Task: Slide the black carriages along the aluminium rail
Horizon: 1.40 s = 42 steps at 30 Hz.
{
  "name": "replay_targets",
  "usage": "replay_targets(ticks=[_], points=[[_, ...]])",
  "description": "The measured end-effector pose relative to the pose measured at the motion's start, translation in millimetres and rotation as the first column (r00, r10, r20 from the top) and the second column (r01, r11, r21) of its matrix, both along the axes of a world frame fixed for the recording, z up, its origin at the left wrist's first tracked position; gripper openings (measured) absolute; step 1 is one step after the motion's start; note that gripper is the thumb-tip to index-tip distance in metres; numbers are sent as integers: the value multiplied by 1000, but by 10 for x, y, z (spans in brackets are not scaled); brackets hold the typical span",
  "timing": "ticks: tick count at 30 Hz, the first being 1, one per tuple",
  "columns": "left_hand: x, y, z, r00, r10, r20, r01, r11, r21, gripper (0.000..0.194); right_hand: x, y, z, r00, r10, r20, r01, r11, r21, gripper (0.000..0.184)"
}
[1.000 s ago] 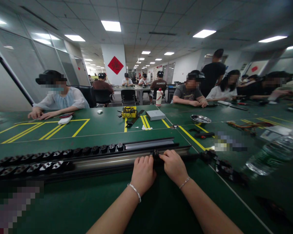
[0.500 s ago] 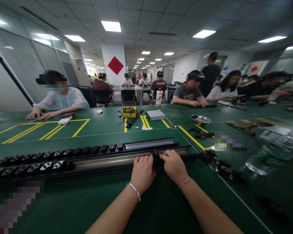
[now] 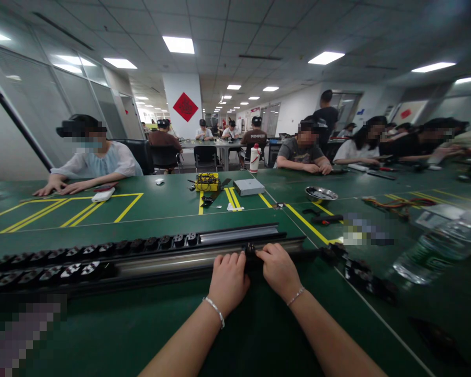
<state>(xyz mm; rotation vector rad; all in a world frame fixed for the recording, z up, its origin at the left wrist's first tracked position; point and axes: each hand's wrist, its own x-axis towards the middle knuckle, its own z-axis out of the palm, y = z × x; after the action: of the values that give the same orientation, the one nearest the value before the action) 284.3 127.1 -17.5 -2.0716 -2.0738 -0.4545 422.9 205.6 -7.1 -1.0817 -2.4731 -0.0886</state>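
A small black socket-like module (image 3: 250,248) sits at the near metal track (image 3: 168,263), between my two hands. My left hand (image 3: 228,277) is closed at its left side, with curled fingers over the track's edge. From the right, my right hand (image 3: 279,269) pinches the module with thumb and forefinger; the fingertips are partly hidden. Several similar black modules (image 3: 70,271) line the left part of the near track. Behind it lies a parallel far track (image 3: 239,234), which carries another row of black modules (image 3: 105,248) on its left.
Loose black modules (image 3: 367,277) lie right of the tracks, near a clear plastic bottle (image 3: 437,251). Farther back are a metal bowl (image 3: 321,193), a grey box (image 3: 249,187) and a yellow container with cables (image 3: 206,181). Co-workers sit across the green table (image 3: 172,335).
Both hands keep nearly the same position around the small module. The camera view has shifted slightly, and the standing person at the back has moved left.
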Motion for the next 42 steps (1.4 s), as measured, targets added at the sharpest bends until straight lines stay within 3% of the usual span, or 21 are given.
replay_targets(ticks=[42], points=[[15, -1, 50, 999, 6, 50, -5, 999, -33, 48, 25, 23, -20, 999, -11, -51, 13, 999, 47, 30]])
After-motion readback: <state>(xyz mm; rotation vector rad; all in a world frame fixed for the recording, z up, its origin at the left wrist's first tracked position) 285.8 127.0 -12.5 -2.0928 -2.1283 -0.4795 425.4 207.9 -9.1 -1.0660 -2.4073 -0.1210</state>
